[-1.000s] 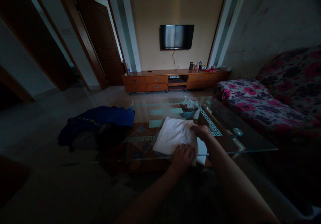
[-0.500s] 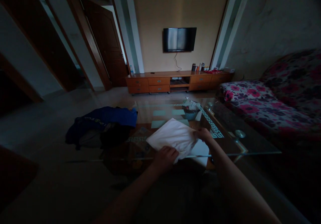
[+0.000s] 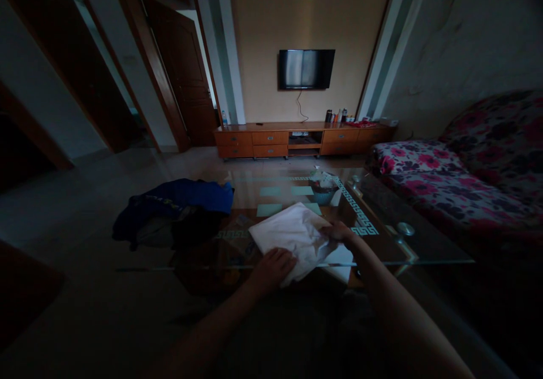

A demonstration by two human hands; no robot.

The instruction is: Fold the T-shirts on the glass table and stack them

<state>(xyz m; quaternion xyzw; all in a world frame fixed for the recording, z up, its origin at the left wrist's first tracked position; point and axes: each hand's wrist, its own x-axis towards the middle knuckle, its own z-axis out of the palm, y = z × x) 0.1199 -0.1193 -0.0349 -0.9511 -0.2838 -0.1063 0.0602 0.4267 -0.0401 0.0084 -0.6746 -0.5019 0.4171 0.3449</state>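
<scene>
A folded white cloth (image 3: 288,232), perhaps a garment, lies on the glass table (image 3: 441,249) with its near corner hanging over the front edge. My left hand (image 3: 276,266) rests on the cloth's near left part, fingers stretched out over it. At the right side of the cloth, my right hand (image 3: 338,233) is closed, pinching its creased edge. The fingertips of that hand are partly hidden in the folds. Dark blue clothing (image 3: 169,203) lies heaped at the table's left end, with a black part towards me.
A small basket with a plastic bag (image 3: 324,189) shows beyond the cloth, at or under the glass. A flower-patterned sofa (image 3: 458,192) stands on the right. Along the back wall runs a wooden TV cabinet (image 3: 269,138) with bottles (image 3: 335,116) on it.
My right hand has shifted slightly left with the cloth's edge. My left hand has moved a little left and its fingers lie flatter. The near corner hangs lower.
</scene>
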